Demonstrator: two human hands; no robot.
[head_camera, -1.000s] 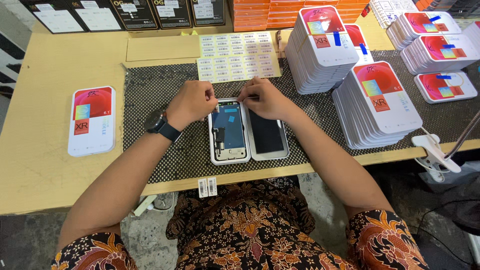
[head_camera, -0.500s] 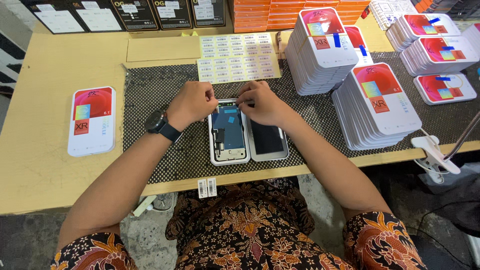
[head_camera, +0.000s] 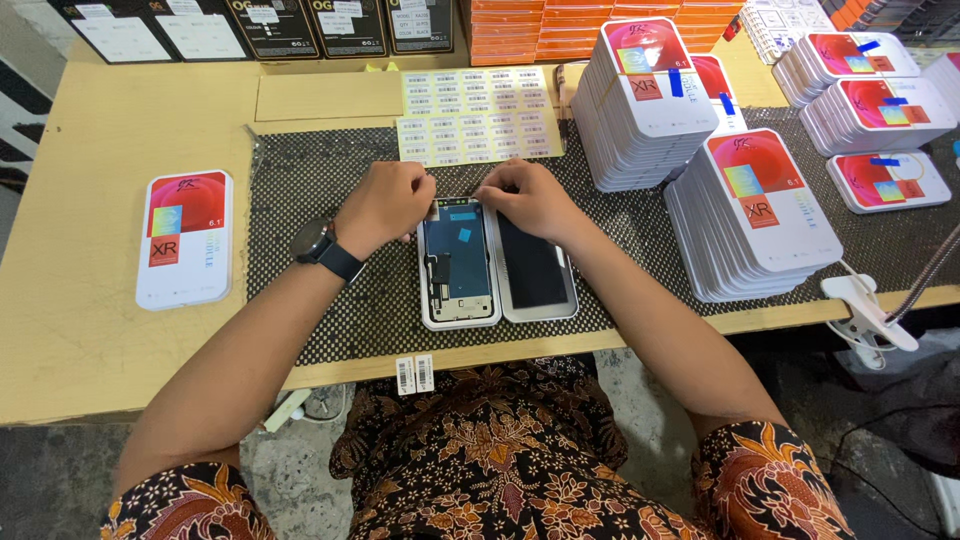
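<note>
Head view: phone screen (head_camera: 459, 262) lengthwise, seemingly face-down.

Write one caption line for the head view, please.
Left hand and right hand meet at the top of an open white case on a mesh mat.

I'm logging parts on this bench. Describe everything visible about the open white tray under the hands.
The open white tray looks like thin moulded plastic, two halves lying flat side by side on the black mesh mat. The left half holds a phone screen part back-up, with a blue patch; the right half holds a dark panel. The left hand and right hand both rest at its top edge.
</note>
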